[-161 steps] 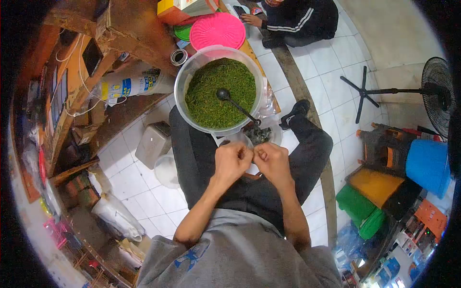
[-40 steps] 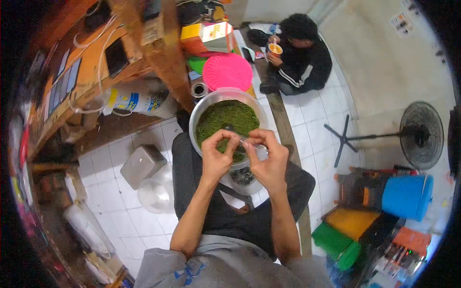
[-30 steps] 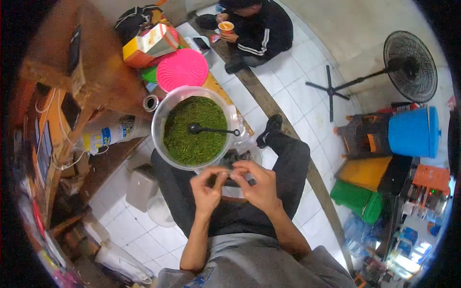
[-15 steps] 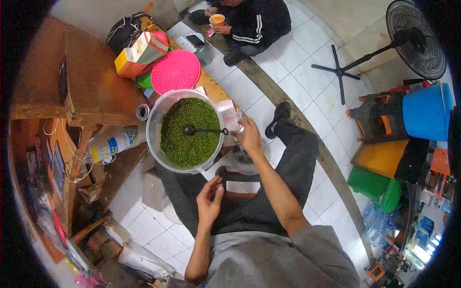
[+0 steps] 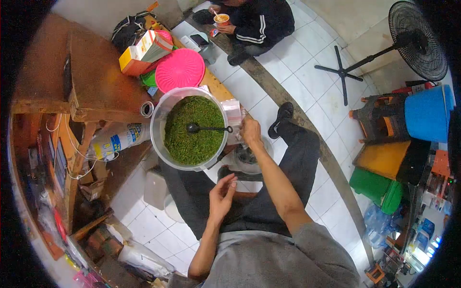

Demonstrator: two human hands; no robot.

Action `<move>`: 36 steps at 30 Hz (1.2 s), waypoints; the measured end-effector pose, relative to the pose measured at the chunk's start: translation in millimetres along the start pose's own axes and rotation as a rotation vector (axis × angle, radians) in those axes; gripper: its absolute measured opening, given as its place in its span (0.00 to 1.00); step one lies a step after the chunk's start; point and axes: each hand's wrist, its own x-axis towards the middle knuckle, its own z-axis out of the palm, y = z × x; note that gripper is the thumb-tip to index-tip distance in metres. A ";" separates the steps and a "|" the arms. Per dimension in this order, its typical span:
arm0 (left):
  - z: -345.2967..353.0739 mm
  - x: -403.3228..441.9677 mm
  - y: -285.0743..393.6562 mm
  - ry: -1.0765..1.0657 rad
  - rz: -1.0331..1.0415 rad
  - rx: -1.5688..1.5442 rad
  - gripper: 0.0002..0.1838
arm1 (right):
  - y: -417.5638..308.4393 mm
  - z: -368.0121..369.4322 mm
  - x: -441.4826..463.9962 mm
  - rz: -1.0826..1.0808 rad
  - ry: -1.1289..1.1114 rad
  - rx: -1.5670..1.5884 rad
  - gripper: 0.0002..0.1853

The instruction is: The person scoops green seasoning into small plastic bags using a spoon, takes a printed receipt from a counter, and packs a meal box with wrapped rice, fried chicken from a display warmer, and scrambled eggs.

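Since a second ago, the two hands, then fingertip to fingertip over the lap, have parted: the right hand [image 5: 250, 133] has gone out to the transparent plastic bags [image 5: 232, 111] beside the tub [image 5: 157, 127], while the left hand [image 5: 222, 197] has stayed back over the lap. The tub stands in front of the knees, filled with chopped green leaves [image 5: 192, 153]; its left rim comes close to the metal can [image 5: 147, 109] and the wooden desk [image 5: 101, 108], and over its right rim runs the handle of the black spoon [image 5: 209, 128], its ring end near the right hand. Below that hand is the small bowl [image 5: 249, 170] with dark contents. Tiled floor [image 5: 314, 117] stretches rightward past the concrete strip [image 5: 269, 89] toward the fan [image 5: 417, 42], giving the right arm width; the left hand has space between it and the tub. The left fingers are loosely curled, thumb apart, holding nothing visible. The right fingers are bent at the bags' edge; whether they pinch one, I cannot tell.
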 end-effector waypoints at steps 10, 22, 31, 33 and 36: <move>-3.8 25.2 -18.4 0.005 -0.135 -0.134 0.18 | 11.2 -57.5 -14.0 0.136 -0.219 0.426 0.11; 19.3 97.8 -15.0 0.049 -0.040 -0.335 0.09 | -52.8 -139.1 -79.1 0.259 -0.212 0.555 0.24; 16.3 82.5 -2.9 0.026 -0.035 -0.299 0.06 | -71.2 -149.6 -96.3 -0.054 -0.461 0.753 0.23; 18.2 80.0 -0.4 0.031 -0.021 -0.266 0.05 | -72.9 -153.6 -96.2 0.082 -0.512 0.820 0.18; 23.5 79.6 -6.0 0.070 0.062 -0.061 0.05 | -86.0 -162.4 -97.9 -0.067 -0.457 0.479 0.16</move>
